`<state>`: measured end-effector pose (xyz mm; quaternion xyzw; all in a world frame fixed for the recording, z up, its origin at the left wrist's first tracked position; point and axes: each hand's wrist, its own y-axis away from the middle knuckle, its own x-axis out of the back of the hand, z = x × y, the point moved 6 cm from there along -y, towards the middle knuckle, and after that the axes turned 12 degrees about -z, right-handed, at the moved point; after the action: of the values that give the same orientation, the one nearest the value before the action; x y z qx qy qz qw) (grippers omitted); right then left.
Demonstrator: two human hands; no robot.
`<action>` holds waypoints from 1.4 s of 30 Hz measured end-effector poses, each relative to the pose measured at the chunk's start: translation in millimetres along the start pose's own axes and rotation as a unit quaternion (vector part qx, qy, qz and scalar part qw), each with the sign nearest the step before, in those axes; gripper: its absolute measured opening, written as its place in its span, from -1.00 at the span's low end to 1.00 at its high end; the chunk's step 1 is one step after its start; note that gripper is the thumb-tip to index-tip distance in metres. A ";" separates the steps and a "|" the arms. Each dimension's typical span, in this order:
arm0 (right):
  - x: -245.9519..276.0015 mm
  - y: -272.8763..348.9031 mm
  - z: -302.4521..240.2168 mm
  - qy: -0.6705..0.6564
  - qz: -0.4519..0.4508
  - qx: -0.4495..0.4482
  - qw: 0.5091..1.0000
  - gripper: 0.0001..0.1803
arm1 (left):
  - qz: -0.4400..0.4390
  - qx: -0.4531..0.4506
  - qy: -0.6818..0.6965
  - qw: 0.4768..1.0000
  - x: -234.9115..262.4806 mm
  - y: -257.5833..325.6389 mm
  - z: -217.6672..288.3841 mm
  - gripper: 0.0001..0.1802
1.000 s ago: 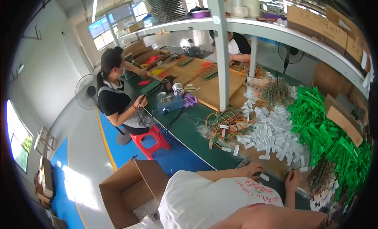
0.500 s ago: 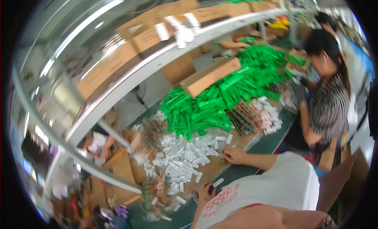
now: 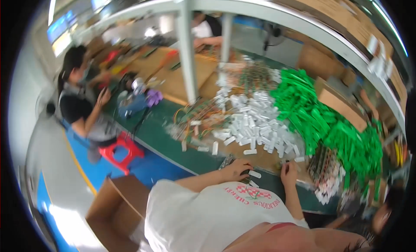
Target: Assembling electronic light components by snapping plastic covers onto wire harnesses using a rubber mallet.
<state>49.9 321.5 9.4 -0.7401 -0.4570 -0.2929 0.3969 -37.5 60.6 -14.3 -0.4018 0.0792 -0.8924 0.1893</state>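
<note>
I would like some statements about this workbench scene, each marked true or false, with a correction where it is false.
1. A pile of small white pieces lies on the bench. True.
2. The green pieces lie to the left of the white pile. False: they lie to its right.
3. The left hand rests on the bench near a few loose white pieces. True.
4. The stool beside the bench is blue. False: it is red.
5. The right hand is raised high above the bench. False: it is down at the bench, by its near edge.
</note>
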 end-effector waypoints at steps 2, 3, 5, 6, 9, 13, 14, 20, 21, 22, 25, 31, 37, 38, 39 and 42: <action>0.0 -2.2 -4.1 -0.006 -0.025 -0.009 1.000 -0.84 | -0.034 0.006 0.007 0.999 1.2 -0.6 0.4 -0.59; 2.0 -3.1 -10.4 -0.014 -0.031 -0.019 0.999 -0.83 | -0.020 0.043 0.014 0.999 5.2 1.0 1.6 -0.59; -1.2 -0.7 -5.1 -0.021 -0.040 -0.043 0.998 -0.82 | -0.010 0.047 -0.009 0.999 11.3 0.2 8.5 -0.58; -2.8 -1.3 -5.1 -0.023 -0.014 -0.025 0.999 -0.82 | -0.057 0.008 -0.010 0.998 8.3 -3.6 14.8 -0.58; 2.2 -2.2 -11.7 -0.018 0.007 -0.029 0.999 -0.81 | -0.050 0.034 -0.019 0.998 13.6 -2.8 6.7 -0.58; 4.6 -5.7 -15.5 -0.018 -0.017 -0.016 1.000 -0.82 | -0.018 0.046 -0.015 0.999 15.8 -6.5 0.0 -0.60; 7.1 -5.1 -15.6 -0.022 -0.022 -0.021 0.999 -0.81 | -0.022 0.031 -0.010 0.999 15.8 -9.5 4.2 -0.59; 5.6 -0.1 -14.8 -0.019 -0.027 -0.024 0.999 -0.82 | 0.028 0.064 -0.018 0.997 7.5 7.1 -2.8 -0.57; 5.2 2.6 -12.6 -0.012 -0.021 -0.015 1.000 -0.82 | 0.008 0.042 -0.011 0.999 5.1 5.5 2.4 -0.57; 2.2 4.2 -9.0 -0.008 -0.015 -0.006 1.000 -0.81 | -0.015 0.021 -0.006 1.000 3.5 4.3 6.1 -0.57; -1.0 4.8 -3.9 -0.015 -0.038 -0.015 0.999 -0.79 | -0.021 0.023 0.006 1.000 6.5 3.9 17.7 -0.58; -4.8 4.2 4.2 -0.005 -0.052 -0.017 0.999 -0.85 | -0.035 0.063 0.006 0.997 3.7 7.2 8.7 -0.57; 3.7 -8.4 6.3 -0.064 0.010 -0.027 0.998 -0.80 | -0.008 0.045 0.002 0.999 16.7 -5.0 6.4 -0.56; 3.9 -7.0 8.8 -0.051 0.019 -0.033 0.998 -0.80 | -0.010 0.030 0.008 0.999 17.0 -7.7 6.7 -0.56; 1.3 -8.6 8.0 -0.061 0.020 -0.027 0.998 -0.80 | -0.017 0.046 0.012 0.999 18.1 -6.9 3.7 -0.55; 4.9 -10.5 2.2 -0.074 0.008 -0.043 0.996 -0.81 | -0.016 0.054 -0.003 0.998 21.0 -4.7 5.1 -0.55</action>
<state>42.5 328.3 15.6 -0.7799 -0.4660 -0.2535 0.3323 -47.6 56.6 4.9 -0.3945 0.0237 -0.8973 0.1964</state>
